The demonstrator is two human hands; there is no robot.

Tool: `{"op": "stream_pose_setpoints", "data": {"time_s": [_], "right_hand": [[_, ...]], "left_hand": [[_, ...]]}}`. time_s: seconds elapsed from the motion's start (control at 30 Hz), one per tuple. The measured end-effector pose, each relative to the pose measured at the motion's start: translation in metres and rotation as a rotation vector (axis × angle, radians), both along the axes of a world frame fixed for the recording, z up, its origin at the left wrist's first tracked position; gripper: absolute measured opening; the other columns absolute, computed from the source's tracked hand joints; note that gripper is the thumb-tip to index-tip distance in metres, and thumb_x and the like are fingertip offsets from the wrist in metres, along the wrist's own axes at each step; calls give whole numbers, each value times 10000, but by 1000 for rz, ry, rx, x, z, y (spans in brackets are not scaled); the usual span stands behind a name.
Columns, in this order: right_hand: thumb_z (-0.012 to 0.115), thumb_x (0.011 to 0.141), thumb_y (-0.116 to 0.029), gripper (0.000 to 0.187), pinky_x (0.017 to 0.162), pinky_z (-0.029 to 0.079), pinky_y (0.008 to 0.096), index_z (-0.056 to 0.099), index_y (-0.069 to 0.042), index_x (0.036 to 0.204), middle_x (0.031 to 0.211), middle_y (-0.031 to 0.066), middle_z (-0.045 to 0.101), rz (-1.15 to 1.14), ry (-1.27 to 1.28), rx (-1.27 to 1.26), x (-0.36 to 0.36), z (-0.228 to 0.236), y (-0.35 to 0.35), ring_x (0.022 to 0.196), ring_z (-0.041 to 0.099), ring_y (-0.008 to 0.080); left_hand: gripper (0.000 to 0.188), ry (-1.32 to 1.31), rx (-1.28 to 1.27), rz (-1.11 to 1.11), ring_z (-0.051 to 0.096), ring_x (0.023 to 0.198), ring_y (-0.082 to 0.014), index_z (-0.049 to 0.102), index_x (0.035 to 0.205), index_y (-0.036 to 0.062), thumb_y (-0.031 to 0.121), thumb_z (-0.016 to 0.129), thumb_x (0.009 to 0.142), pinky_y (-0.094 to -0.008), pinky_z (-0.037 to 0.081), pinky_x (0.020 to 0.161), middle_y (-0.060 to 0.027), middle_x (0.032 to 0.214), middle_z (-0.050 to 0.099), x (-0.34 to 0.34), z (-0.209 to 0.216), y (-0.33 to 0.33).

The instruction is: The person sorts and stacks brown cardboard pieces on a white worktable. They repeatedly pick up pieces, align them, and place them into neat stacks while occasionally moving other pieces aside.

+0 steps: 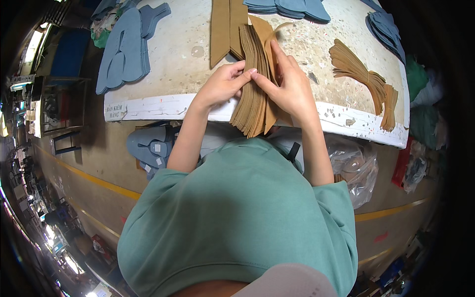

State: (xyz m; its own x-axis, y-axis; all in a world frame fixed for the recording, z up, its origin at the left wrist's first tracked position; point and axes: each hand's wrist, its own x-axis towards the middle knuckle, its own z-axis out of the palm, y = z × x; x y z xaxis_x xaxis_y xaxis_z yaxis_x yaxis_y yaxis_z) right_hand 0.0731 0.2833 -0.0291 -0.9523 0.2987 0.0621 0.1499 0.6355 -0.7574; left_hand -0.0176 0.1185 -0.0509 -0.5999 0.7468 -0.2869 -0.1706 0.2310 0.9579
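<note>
Fingers [281,57] holding brown strips [254,101], stacked, curved, fanned

Grey-brown floor [111,153], yellow line [114,186], white table [166,103]

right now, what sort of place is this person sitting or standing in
Probably a factory workroom, perhaps for cut fabric or leather parts. A stack of brown strips and piles of matching blue pieces share a worn white worktable, and yellow lines mark the floor.

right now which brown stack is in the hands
The fanned stack between left hand and right hand; the flat strips and the bundles at right rest on the table, gripped by neither.
</note>
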Motion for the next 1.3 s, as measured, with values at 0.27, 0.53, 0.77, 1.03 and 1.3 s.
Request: {"op": "stream_pose_setpoints", "data": {"time_s": [0.27, 0.53, 0.77, 1.03, 1.3], "right_hand": [[611, 784, -208, 689, 837, 499, 373, 410, -32, 1419, 1079, 233, 635, 30, 9, -235, 5, -6, 22, 914, 638, 309], [680, 853, -392, 737, 782, 488, 395, 403, -21, 1426, 1006, 223, 582, -1, -6, 7, 7, 0, 8, 878, 601, 344], [703, 828, -393, 780, 772, 497, 401, 386, -20, 1436, 978, 230, 566, 72, -21, -36, 5, 4, 12, 860, 616, 355], [707, 821, -303, 738, 772, 491, 398, 395, -34, 1434, 962, 226, 568, 64, 61, -117, 4, -2, 12, 849, 607, 338], [635, 830, -213, 672, 666, 536, 451, 390, 152, 1338, 933, 260, 613, -106, -13, 350, 21, 17, -5, 788, 651, 396]], "left_hand": [[335, 29, 42, 54, 621, 716, -32, 558, 1264, 25, 220, 539, 992, -176, 475, 539, -18, 923, 680, 5, -1, 6], [323, 343, -54, 117, 595, 619, -87, 623, 911, -41, 279, 601, 952, -275, 455, 553, -78, 673, 652, 8, 3, 16], [316, 165, -53, 192, 518, 558, -53, 631, 881, -26, 283, 605, 945, -254, 402, 510, -57, 638, 636, 8, 4, 17], [281, 186, 13, 186, 524, 562, -47, 639, 901, -29, 248, 608, 939, -254, 410, 510, -70, 634, 627, 6, 0, 17], [621, 705, -448, 178, 638, 852, -471, 389, 1345, -94, 311, 576, 913, -489, 507, 759, -320, 896, 643, 37, 24, 39]]}}
